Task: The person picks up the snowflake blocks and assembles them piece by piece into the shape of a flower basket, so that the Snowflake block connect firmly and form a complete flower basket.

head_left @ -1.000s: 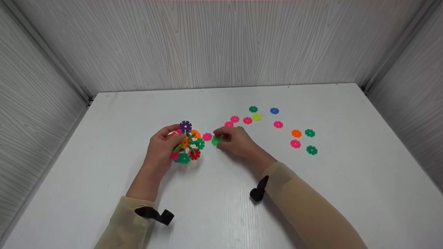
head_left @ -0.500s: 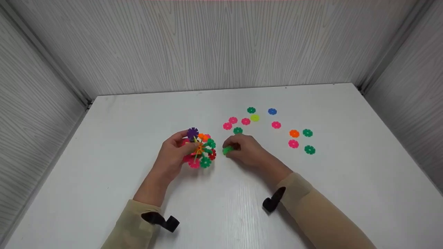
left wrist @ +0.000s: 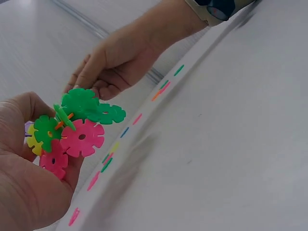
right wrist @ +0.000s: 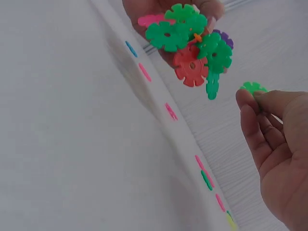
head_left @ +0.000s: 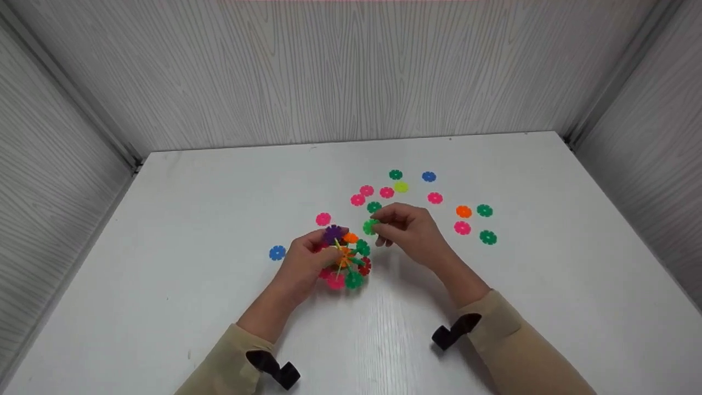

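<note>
My left hand (head_left: 307,263) grips a cluster of joined, notched flower-shaped discs (head_left: 344,257) in orange, green, pink, red and purple, held above the table. In the left wrist view a pink disc (left wrist: 82,137) of the cluster faces the camera, and the fingers of my left hand (left wrist: 33,163) curl behind it. My right hand (head_left: 414,233) pinches one light green disc (head_left: 371,226) between thumb and forefinger, just right of the cluster and apart from it. That green disc (right wrist: 253,87) stands up from the fingertips of my right hand (right wrist: 279,134) in the right wrist view.
Loose discs lie flat on the white table (head_left: 219,192): a blue one (head_left: 277,253) left of my left hand, a pink one (head_left: 323,219) behind the cluster, and several more behind and to the right, among them an orange one (head_left: 463,212). Wood-grain panels (head_left: 351,71) surround the table.
Both hands have moved right, the left also nearer the front edge. The light green disc, low by the table before, is now lifted in my right hand. The blue disc has come into view.
</note>
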Available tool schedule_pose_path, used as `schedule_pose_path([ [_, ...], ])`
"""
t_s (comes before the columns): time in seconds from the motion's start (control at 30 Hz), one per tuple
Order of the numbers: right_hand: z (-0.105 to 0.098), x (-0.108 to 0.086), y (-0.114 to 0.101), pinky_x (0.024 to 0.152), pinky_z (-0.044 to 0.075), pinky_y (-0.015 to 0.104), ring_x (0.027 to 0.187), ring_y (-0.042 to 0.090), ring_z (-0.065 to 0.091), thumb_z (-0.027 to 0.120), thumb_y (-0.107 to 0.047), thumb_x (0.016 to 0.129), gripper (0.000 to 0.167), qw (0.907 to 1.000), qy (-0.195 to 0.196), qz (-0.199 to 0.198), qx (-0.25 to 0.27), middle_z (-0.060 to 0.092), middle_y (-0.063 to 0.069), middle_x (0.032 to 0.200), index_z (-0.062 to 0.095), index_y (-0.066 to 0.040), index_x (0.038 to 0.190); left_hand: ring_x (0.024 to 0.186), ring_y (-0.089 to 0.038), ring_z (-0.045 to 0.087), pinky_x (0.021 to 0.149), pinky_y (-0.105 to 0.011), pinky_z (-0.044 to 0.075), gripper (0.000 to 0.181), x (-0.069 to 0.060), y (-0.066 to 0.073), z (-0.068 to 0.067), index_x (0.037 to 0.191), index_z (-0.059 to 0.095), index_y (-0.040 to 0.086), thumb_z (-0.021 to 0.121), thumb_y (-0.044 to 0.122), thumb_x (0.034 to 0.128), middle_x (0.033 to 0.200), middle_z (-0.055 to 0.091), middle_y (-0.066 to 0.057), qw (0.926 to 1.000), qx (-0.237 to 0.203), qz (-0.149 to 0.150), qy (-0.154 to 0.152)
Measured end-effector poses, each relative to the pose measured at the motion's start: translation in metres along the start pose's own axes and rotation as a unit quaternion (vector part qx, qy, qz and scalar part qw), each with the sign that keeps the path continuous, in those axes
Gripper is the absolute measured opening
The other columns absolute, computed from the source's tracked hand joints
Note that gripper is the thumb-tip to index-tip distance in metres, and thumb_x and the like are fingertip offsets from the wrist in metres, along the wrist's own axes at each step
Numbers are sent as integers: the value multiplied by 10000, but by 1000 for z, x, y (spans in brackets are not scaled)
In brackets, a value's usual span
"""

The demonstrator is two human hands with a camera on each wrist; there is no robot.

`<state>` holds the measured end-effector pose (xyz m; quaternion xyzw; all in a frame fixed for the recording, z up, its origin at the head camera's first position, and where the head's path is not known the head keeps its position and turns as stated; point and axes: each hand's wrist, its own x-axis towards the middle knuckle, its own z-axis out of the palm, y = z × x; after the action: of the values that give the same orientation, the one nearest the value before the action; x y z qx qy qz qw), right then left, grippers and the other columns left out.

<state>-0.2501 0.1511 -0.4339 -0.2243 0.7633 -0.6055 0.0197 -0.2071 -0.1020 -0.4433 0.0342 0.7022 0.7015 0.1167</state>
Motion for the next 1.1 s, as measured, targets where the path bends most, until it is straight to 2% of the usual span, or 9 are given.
schedule_pose_path([
  [0.17,7,0,-8,800,634,382,856,253,734,752,-161,1010,108,9996,-40,-277,-107,766,29,972,789,-140,1108,1254,-250,600,993,-335,581,453,1,-4,2,1341,728,123,800,131,894,1292,683,-69,9996,202,41,195],
  [0.23,9,-1,-10,793,631,344,859,256,733,746,-158,1014,118,9993,-76,-346,-101,768,21,975,790,-131,1119,1258,-250,601,991,-339,583,453,0,-4,2,1332,733,125,813,127,886,1292,688,-65,9995,208,85,227],
  [0.47,16,-3,-12,846,631,332,890,246,745,753,-158,1010,197,9983,-149,-531,-211,782,9,1046,784,-59,1178,1244,-251,606,944,-340,605,491,-2,-2,6,1324,728,117,882,192,865,1263,704,-49,9986,426,147,265],
  [0.67,19,-4,-13,832,613,286,927,168,721,758,-129,1001,201,9929,-176,-879,-787,789,-44,1101,818,-141,1193,1251,-256,603,948,-362,607,520,-2,-3,10,1311,724,137,921,248,842,1265,698,-40,9973,603,59,405],
  [0.77,20,-4,-12,810,606,285,911,148,701,754,-118,1002,218,9890,-201,-1011,-1065,788,-58,1088,819,-138,1209,1259,-255,598,949,-368,607,518,-3,-4,11,1298,725,143,930,235,832,1265,692,-35,9962,706,24,510],
  [0.9,22,-4,-11,790,614,313,880,148,691,757,-114,999,223,9882,-252,-959,-1168,791,-58,1063,814,-106,1214,1266,-243,589,946,-365,608,536,-2,-4,11,1302,713,153,939,211,819,1272,679,-22,9949,772,-62,651],
  [1.1,25,-5,-10,760,614,325,858,157,685,762,-109,994,217,9911,-332,-737,-1057,793,-75,1043,827,-147,1198,1283,-247,576,951,-376,607,585,-3,-3,11,1331,688,137,946,204,810,1297,661,-24,9941,790,-161,727],
])
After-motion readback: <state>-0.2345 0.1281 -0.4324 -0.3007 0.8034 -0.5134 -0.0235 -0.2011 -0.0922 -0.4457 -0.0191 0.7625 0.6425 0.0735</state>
